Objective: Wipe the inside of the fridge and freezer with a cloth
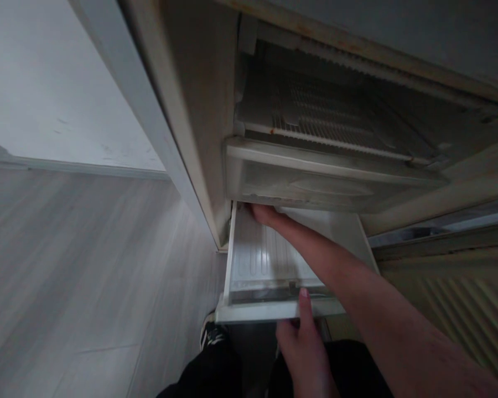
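I see my left hand (301, 337) at six o'clock, gripping the front edge of the white drawer (257, 260), thumb up over its lip. The drawer sits pulled out at the bottom of the open fridge (199, 110), below a closed compartment (315, 182). My right hand (263, 213) reaches deep inside toward eleven o'clock; its fingers are hidden, so I cannot tell its grip.

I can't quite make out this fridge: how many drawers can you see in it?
2. The upper drawer is pushed in under the wire shelf; the lower drawer is pulled out, both hands on it. Others may be hidden.
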